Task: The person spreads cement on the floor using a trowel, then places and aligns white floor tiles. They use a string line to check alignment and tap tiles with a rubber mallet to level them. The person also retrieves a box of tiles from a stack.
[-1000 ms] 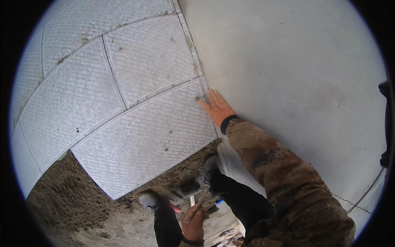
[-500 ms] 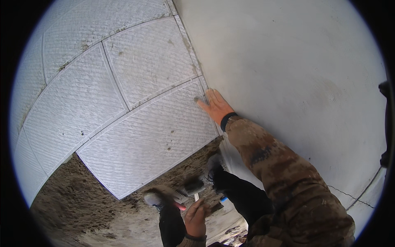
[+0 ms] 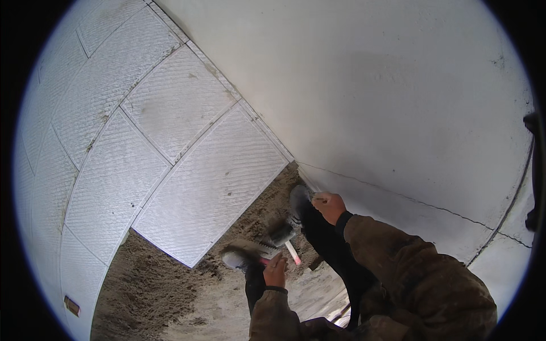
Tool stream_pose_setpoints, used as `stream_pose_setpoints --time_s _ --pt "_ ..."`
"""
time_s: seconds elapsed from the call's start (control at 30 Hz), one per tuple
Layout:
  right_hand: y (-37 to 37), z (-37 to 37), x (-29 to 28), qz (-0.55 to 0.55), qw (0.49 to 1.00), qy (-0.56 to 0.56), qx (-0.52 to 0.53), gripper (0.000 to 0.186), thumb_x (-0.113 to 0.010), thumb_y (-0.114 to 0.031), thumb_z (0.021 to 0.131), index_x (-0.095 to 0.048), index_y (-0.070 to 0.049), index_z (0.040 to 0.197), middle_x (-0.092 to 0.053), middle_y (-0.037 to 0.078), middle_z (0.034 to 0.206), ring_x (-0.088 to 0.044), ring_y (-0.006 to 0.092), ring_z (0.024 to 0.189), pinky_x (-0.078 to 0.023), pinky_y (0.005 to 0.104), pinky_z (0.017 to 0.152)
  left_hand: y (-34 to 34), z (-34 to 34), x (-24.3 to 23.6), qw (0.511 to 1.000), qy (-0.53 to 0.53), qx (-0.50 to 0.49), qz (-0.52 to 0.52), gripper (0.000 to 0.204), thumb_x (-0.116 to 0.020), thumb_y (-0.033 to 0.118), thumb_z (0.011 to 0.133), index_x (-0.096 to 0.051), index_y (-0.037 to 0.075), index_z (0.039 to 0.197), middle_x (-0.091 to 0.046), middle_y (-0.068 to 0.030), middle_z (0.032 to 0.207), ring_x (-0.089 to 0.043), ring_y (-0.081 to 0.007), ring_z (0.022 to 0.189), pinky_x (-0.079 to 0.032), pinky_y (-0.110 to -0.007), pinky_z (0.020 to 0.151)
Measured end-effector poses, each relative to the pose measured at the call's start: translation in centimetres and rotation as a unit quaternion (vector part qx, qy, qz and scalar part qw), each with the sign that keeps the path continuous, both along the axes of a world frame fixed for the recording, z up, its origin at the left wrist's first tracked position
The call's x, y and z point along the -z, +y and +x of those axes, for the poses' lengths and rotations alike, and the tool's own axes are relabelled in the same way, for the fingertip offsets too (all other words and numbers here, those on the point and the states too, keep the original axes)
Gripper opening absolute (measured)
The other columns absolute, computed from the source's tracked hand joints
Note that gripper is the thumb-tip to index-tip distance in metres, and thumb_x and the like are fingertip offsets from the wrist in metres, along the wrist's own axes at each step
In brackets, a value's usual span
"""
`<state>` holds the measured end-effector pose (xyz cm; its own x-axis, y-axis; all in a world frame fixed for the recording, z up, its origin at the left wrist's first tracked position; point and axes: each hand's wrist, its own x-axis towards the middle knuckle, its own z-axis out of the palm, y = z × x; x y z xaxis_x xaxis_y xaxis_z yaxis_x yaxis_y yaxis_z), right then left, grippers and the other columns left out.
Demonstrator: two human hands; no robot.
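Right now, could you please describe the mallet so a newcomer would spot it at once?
Follow the grey tiles down to the bare soil, where two shoes stand. Between them lies the mallet. Its dark, blocky head and pale, red-ended handle set it apart from the adjacent toothed tool.

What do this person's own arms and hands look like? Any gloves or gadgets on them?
Both the left hand and the right hand are bare, with no gloves or cables visible. The right sleeve is long, bulky and brown with mottled patches, ending in a dark cuff. The left sleeve is brown too.
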<state>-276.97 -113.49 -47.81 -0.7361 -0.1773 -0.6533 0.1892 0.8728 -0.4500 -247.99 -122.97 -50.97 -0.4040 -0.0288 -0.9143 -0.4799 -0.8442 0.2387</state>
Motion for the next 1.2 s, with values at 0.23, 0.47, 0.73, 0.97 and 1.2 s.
stream_pose_setpoints --time_s 0.23,0.47,0.73,0.97,1.2 --pt "2.8 -0.2 2.7 -0.097 0.941 -0.114 0.304 0.027 -0.072 -0.021 0.088 -0.070 0.006 0.087 -0.064 0.007 0.071 -0.059 0.0137 0.060 -0.048 0.0282 0.053 -8.8 -1.7 1.8 0.865 0.078 0.332 -0.369 0.039 -0.067 0.015 0.086 -0.064 -0.003 0.121 -0.066 -0.0202 0.110 -0.065 -0.0338 0.099 -0.053 -0.040 0.084" --pt "-0.6 -2.3 14.5 -0.179 0.889 -0.135 0.400 0.044 -0.074 -0.036 0.090 -0.066 0.003 0.107 -0.066 0.012 0.095 -0.064 0.0226 0.084 -0.057 0.0401 0.076 -17.2 -13.8 8.3 0.707 0.105 0.368 -0.595 0.056 -0.069 0.013 0.083 -0.053 0.000 0.135 -0.055 -0.0223 0.132 -0.051 -0.0394 0.122 -0.043 -0.045 0.104" --pt "-3.5 -4.2 17.2 -0.179 0.866 -0.130 0.448 0.070 -0.073 -0.047 0.089 -0.053 0.001 0.136 -0.052 0.019 0.132 -0.054 0.0353 0.118 -0.049 0.0529 0.100 -18.3 -26.4 10.3 0.632 0.176 0.391 -0.646 0.063 -0.071 0.010 0.081 -0.047 -0.003 0.137 -0.049 -0.0222 0.139 -0.046 -0.0412 0.127 -0.039 -0.048 0.107" --pt "-4.3 -4.3 19.0 -0.184 0.845 -0.118 0.487 0.068 -0.075 -0.045 0.086 -0.052 -0.003 0.135 -0.054 0.017 0.129 -0.055 0.0346 0.112 -0.050 0.0510 0.095 -18.9 -33.4 12.0 0.584 0.211 0.389 -0.680 0.064 -0.067 0.005 0.079 -0.044 -0.003 0.138 -0.043 -0.0188 0.145 -0.040 -0.0390 0.134 -0.037 -0.048 0.110" --pt "-4.1 -4.1 19.9 -0.207 0.832 -0.080 0.509 0.049 -0.081 -0.036 0.083 -0.065 -0.002 0.115 -0.066 0.009 0.103 -0.063 0.0233 0.082 -0.054 0.0392 0.070 -18.8 -36.3 13.4 0.524 0.174 0.409 -0.727 0.062 -0.063 0.008 0.082 -0.043 -0.004 0.140 -0.041 -0.0164 0.147 -0.036 -0.0359 0.138 -0.035 -0.045 0.112"
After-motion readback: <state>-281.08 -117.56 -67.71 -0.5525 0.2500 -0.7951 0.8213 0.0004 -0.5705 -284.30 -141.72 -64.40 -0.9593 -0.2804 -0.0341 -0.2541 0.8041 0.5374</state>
